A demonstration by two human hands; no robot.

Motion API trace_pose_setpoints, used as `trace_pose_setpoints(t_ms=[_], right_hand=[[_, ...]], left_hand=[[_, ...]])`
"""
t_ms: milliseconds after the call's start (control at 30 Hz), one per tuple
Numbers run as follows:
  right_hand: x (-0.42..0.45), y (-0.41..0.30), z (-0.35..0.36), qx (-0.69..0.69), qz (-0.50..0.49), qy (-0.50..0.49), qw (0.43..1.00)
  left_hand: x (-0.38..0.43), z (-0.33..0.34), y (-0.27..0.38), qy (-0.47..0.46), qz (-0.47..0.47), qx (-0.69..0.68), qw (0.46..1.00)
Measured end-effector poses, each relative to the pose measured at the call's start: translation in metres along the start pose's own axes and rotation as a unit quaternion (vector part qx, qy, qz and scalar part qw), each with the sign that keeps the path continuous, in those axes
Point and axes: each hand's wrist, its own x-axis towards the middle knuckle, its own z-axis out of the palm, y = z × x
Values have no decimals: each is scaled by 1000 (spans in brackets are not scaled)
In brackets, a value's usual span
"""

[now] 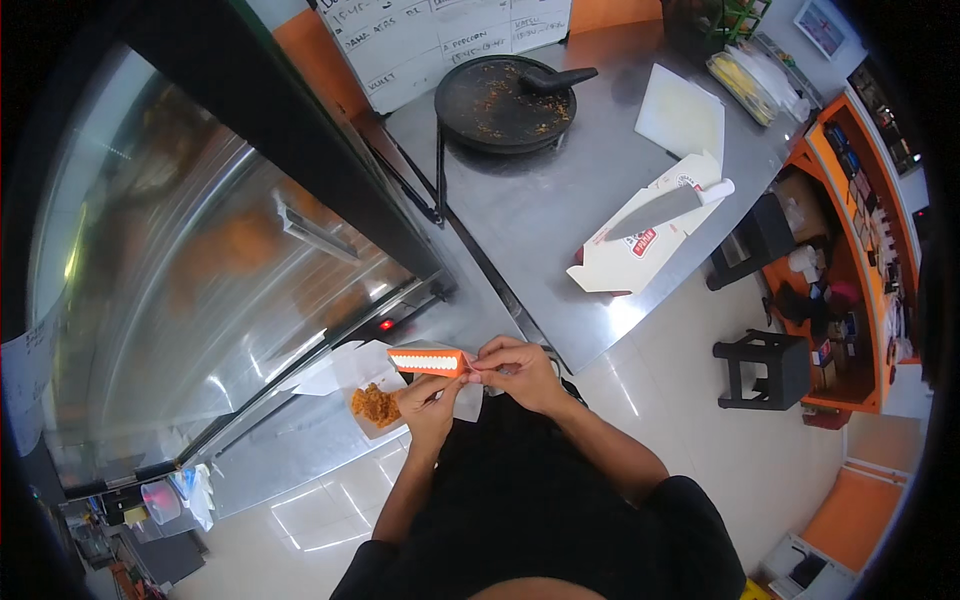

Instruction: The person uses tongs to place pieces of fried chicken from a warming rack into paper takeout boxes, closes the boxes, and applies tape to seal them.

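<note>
Both hands meet in front of the chest at a small orange-and-white carton (426, 361). My left hand (429, 405) pinches its lower right corner from below, while my right hand (517, 373) has thumb and fingertips closed on the carton's right end. A piece of fried chicken (374, 405) lies just left of my left hand in an open paper box (362, 367) on the steel counter. Part of that box is hidden behind the hands and the carton.
A glass display case (247, 247) fills the left side. On the steel table (517, 225) stand a stone mortar (504, 105) with a pestle (559, 79), a cutting board (684, 112) and a printed cardboard box (637, 259) with a knife (660, 213) on it. Black stools (765, 371) stand at right.
</note>
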Motion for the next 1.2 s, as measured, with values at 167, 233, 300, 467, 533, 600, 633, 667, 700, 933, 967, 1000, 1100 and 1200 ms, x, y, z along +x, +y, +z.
trace_pose_setpoints(t_ms=[167,233,300,467,533,600,633,667,700,933,967,1000,1100,1200], right_hand=[[2,-1,-3,15,-21,-39,999],[3,-1,-4,18,-20,-42,999],[5,-2,-4,22,-18,-45,999],[8,-7,-7,5,-6,-54,999],[9,-11,-7,-12,-5,-53,999],[10,-14,-6,-30,-4,-52,998],[10,-15,-4,-19,-3,-43,999],[10,-16,-3,-8,-1,-34,999],[10,-17,-3,-8,-1,-32,999],[10,-10,-6,23,11,-12,1000],[10,-8,-7,11,6,-11,1000],[10,-9,-7,12,7,-10,1000],[12,-15,-5,32,15,-2,999],[12,-17,-4,8,9,-1,1000]], left_hand=[[0,-6,-13,-16,-54,-53,997],[1,-6,-14,-19,-66,-65,996],[3,-5,-15,-13,-75,-82,994],[9,-8,-12,-40,-70,-78,994],[12,-8,-7,-48,-69,-77,993],[16,-8,2,-60,-69,-74,993],[18,-8,7,-61,-69,-74,993],[21,-7,11,-62,-70,-79,993],[22,-6,13,-62,-71,-84,992],[30,-10,12,-109,-53,-90,989],[34,-9,17,-121,-23,-111,986],[37,-9,21,-131,7,-131,983],[32,-11,18,-104,-78,-121,984],[36,-9,19,-106,-55,-120,986]])
